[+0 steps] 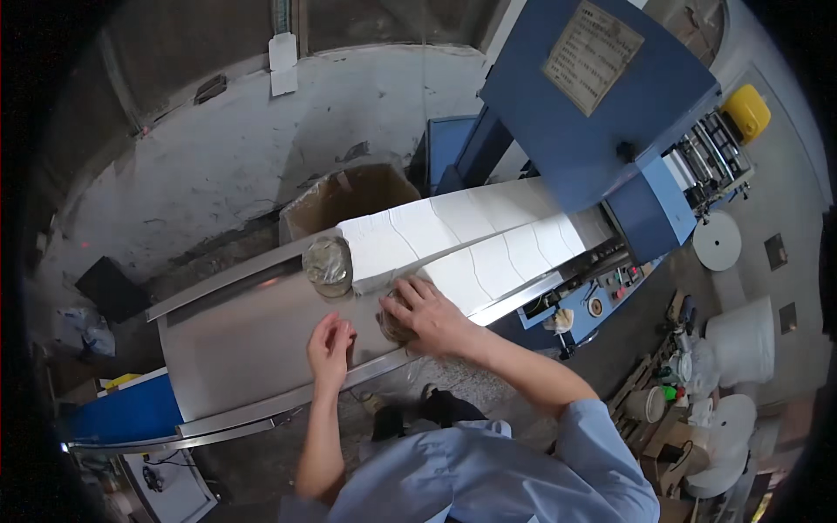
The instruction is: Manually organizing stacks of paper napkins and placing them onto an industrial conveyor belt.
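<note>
Two long rows of white folded paper, likely tissue (410, 237), lie side by side on a metal conveyor bed (235, 340). At the left end of the far row stands a round lump wrapped in clear, brownish plastic (328, 265). A similar round plastic-wrapped lump (394, 326) sits at the end of the near row, partly hidden under my right hand (429, 318), whose fingers are bent over it. Low over the bed, left of that lump, my left hand (330, 350) has loosely curled fingers, with nothing visible in them.
A blue machine (593, 96) with a paper notice stands over the right end of the rows. Metal rails (288, 399) edge the bed, and a blue belt (126, 417) lies at its left. Behind is a lined carton (349, 196). White rolls (741, 340) stand at right.
</note>
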The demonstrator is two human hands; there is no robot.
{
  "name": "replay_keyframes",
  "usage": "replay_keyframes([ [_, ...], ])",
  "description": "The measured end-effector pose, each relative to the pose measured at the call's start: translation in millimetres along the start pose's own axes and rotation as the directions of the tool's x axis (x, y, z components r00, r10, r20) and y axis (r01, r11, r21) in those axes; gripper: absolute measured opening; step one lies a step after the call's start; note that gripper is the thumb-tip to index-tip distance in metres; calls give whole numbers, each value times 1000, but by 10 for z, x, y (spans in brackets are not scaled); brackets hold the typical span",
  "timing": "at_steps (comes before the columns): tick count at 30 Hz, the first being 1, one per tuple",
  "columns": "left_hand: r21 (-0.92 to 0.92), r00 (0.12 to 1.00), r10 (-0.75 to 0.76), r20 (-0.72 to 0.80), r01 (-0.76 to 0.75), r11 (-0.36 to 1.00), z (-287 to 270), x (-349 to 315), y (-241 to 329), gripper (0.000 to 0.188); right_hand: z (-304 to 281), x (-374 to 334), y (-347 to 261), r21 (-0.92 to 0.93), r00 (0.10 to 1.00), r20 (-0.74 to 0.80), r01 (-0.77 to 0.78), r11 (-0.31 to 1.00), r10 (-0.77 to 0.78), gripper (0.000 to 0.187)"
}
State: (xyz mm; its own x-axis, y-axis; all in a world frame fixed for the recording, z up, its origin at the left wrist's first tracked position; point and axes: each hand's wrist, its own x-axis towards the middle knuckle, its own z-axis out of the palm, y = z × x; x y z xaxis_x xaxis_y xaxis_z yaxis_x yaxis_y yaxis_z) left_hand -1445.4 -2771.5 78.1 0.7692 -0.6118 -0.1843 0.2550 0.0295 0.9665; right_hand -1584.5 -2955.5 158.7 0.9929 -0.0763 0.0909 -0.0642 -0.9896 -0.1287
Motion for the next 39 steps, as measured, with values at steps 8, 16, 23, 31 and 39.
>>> replay_keyframes([
  [8, 32, 987, 10, -163, -5, 999, -264, -309, -47, 37, -98, 41, 146, -8, 998, 52, 40, 999, -39, 90],
  [16, -56, 986, 5, 169, 4, 998, 851, -123, -223, 38, -820, -874, 503, 805, 956, -254, 125, 580, 146, 95],
  [23, 728, 999, 36, -28, -4, 686, 2250, -63, 322, 68, -326, -2254, 1210, 928, 880, 198, -27, -371, 432, 80],
  [31, 871, 993, 115, -9, -49, 489, 2401, -60, 283, 86, -7, -2871, 1561, 890, 798, 329, -83, -448, 505, 77],
  [39, 839, 995, 69, -72, 23, 543, 2506, -107, 391, 80, -36, -2609, 1393, 896, 895, 288, -126, -427, 340, 78],
])
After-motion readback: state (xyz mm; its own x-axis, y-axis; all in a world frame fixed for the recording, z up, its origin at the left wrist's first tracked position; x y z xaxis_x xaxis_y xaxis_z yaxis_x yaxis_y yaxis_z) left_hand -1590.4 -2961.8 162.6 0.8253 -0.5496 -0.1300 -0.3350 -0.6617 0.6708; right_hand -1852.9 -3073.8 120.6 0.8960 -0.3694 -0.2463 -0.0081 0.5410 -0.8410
